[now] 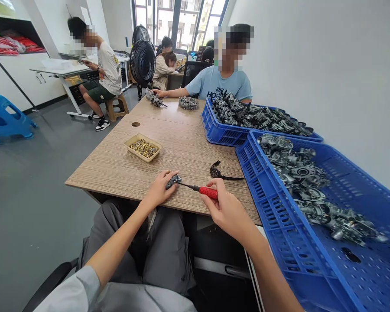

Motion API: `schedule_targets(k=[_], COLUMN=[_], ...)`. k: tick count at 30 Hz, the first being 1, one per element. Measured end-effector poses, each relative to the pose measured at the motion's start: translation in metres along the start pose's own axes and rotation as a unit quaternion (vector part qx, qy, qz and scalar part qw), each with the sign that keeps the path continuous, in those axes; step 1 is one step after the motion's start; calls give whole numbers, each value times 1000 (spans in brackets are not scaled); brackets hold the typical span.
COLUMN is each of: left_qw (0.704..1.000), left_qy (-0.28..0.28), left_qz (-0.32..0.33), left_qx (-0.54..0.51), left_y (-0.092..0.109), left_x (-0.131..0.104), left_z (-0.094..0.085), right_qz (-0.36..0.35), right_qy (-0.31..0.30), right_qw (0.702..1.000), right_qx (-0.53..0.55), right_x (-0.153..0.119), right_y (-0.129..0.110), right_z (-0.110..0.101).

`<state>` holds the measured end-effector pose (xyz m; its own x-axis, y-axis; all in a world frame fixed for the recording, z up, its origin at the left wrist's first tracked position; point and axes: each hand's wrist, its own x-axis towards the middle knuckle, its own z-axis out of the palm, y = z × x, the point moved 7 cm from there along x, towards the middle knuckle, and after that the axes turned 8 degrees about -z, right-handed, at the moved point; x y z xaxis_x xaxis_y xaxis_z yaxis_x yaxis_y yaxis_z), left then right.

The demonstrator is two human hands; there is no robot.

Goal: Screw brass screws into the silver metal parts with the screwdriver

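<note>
Near the front edge of the wooden table (110,169), my left hand (160,189) is closed around a small grey metal part (173,181), holding it against the tabletop. My right hand (225,208) grips the red handle of a screwdriver (208,192). Its dark shaft points left, and the tip meets the right end of the metal part; the exact contact point is too small to make out. Beyond my left hand stands a cream tray (127,145) of brass-coloured screws (144,148). A black wristwatch (216,172) lies past the screwdriver.
Two blue crates (263,203) (211,125) of metal castings (307,173) line the right side. Across the table a person in a blue shirt (224,82) has a hand by more castings (156,100), near a round pile of small parts (188,102). A black fan (142,63) stands behind.
</note>
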<state>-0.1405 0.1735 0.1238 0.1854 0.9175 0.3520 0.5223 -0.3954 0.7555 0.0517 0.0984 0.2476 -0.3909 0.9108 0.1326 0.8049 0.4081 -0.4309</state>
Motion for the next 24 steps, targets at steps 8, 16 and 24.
schedule_targets(k=[8,16,24], left_qw=[1000,1000,1000], left_qy=[1,-6,1], left_qz=[5,-7,-1], left_qx=[-3,-7,-4], left_y=[1,-1,-1], left_x=[0,0,0], left_z=[0,1,1], right_qz=[104,8,117], right_qy=[45,11,21], right_qw=[976,1000,977], right_qx=[-187,-6,-178], right_x=[1,0,1], right_y=[7,1,12], right_z=[3,1,-3])
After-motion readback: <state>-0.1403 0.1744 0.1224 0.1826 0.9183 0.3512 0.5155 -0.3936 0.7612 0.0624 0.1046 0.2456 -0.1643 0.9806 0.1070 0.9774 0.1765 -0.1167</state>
